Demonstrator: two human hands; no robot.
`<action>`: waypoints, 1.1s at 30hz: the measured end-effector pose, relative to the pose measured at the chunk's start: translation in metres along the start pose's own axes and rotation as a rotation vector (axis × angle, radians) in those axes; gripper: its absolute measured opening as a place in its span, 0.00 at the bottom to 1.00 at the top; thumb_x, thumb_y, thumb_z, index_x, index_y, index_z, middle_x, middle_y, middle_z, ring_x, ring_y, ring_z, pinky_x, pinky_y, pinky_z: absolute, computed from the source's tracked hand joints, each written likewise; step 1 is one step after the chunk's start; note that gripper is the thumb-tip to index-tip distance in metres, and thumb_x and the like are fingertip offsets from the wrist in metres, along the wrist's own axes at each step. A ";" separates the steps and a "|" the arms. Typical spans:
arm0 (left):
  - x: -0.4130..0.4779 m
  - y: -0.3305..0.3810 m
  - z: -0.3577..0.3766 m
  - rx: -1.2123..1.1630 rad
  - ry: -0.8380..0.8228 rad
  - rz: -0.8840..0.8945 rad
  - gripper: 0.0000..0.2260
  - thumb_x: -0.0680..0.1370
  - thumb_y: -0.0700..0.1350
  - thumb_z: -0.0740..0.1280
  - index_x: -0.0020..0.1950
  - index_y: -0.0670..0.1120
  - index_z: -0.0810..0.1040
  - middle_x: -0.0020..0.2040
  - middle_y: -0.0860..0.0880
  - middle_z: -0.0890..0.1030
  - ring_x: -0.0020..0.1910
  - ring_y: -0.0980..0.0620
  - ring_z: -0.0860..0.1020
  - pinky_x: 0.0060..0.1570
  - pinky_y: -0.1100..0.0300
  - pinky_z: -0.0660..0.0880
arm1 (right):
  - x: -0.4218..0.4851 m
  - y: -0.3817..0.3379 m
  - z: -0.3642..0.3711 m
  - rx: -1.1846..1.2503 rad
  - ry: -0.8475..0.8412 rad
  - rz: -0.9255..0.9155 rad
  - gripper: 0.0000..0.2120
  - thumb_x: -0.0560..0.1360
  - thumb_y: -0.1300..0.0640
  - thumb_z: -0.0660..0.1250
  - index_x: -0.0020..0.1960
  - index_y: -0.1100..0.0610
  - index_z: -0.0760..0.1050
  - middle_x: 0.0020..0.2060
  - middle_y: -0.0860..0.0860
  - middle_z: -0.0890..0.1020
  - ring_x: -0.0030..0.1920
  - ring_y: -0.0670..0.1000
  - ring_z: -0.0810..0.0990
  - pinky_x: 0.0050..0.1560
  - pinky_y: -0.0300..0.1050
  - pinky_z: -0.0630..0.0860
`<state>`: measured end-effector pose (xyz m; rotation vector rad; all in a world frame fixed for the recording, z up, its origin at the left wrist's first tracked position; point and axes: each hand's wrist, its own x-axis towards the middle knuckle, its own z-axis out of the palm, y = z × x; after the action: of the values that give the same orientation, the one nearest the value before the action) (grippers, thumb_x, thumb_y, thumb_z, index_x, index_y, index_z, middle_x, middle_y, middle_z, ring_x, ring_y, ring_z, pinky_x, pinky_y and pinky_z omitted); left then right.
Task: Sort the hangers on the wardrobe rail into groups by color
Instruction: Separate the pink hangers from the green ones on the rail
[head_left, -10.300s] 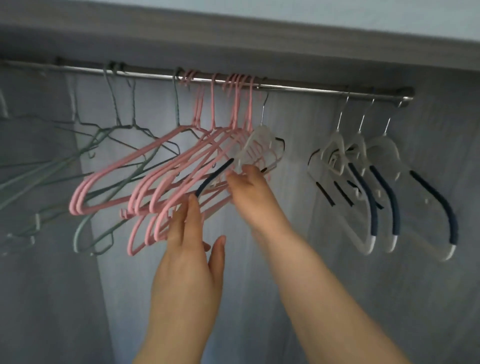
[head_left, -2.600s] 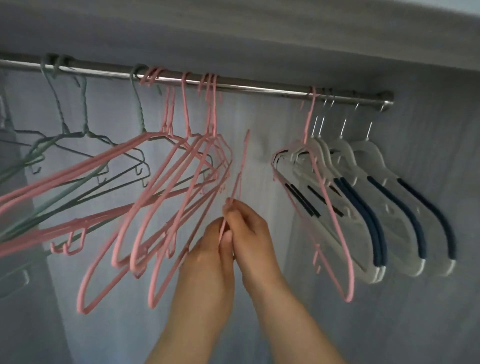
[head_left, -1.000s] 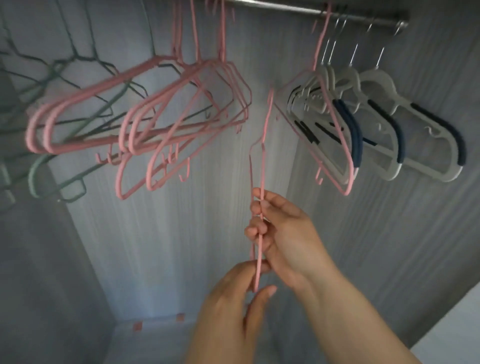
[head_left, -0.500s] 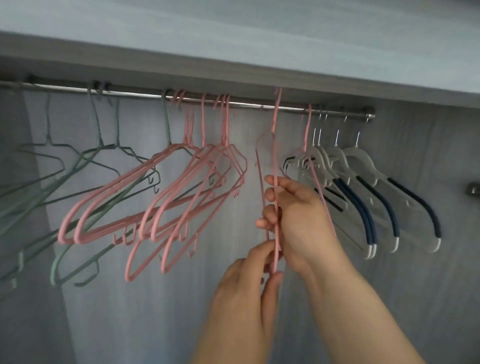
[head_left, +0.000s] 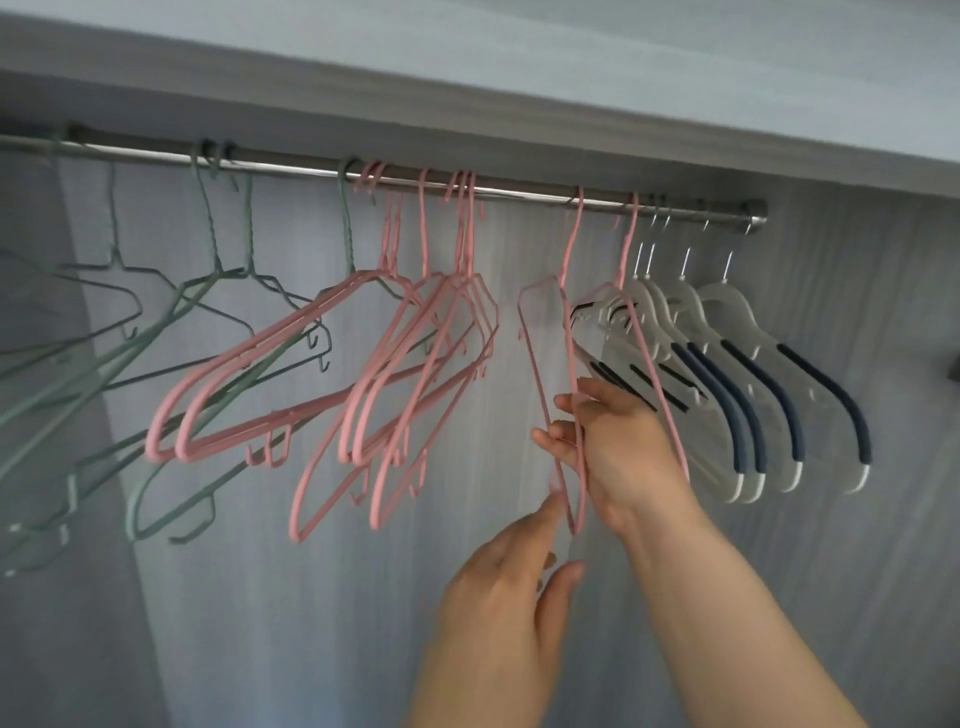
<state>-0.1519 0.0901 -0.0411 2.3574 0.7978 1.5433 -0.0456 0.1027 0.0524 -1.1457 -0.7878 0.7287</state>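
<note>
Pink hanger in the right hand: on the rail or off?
On the rail. The hook of the pink hanger loops over the rail; the right hand grips its wires lower down.

The pink hanger (head_left: 570, 249), carried free below the rail (head_left: 519, 191) a second ago, now hooks over it.

The right hand (head_left: 608, 441) gripped the pink hanger (head_left: 571, 244) midway down; the left hand (head_left: 506, 592), just below, fingers loosely straight, touched its lower end.
</note>
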 end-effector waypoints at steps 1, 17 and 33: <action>-0.002 0.003 -0.010 0.014 0.077 0.023 0.16 0.71 0.53 0.60 0.59 0.57 0.72 0.45 0.59 0.79 0.37 0.67 0.72 0.39 0.83 0.64 | -0.001 0.001 -0.002 -0.105 0.006 -0.036 0.20 0.79 0.64 0.53 0.70 0.61 0.60 0.53 0.54 0.74 0.42 0.50 0.77 0.46 0.42 0.80; 0.004 -0.006 -0.064 0.239 0.134 -0.257 0.24 0.76 0.45 0.60 0.71 0.51 0.59 0.68 0.52 0.70 0.49 0.46 0.79 0.44 0.60 0.71 | -0.043 0.023 0.056 -0.459 -0.343 -0.282 0.17 0.79 0.55 0.55 0.68 0.54 0.61 0.61 0.46 0.71 0.56 0.41 0.72 0.56 0.24 0.65; 0.023 0.000 -0.030 0.040 0.105 -0.044 0.11 0.74 0.44 0.56 0.51 0.52 0.75 0.35 0.61 0.68 0.35 0.64 0.70 0.36 0.74 0.66 | -0.022 0.015 0.047 0.009 -0.066 -0.188 0.14 0.78 0.66 0.51 0.39 0.52 0.67 0.27 0.48 0.66 0.25 0.46 0.64 0.22 0.34 0.61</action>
<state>-0.1715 0.0991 -0.0099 2.2862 0.9049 1.6590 -0.0985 0.1116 0.0447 -1.0281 -0.9339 0.6148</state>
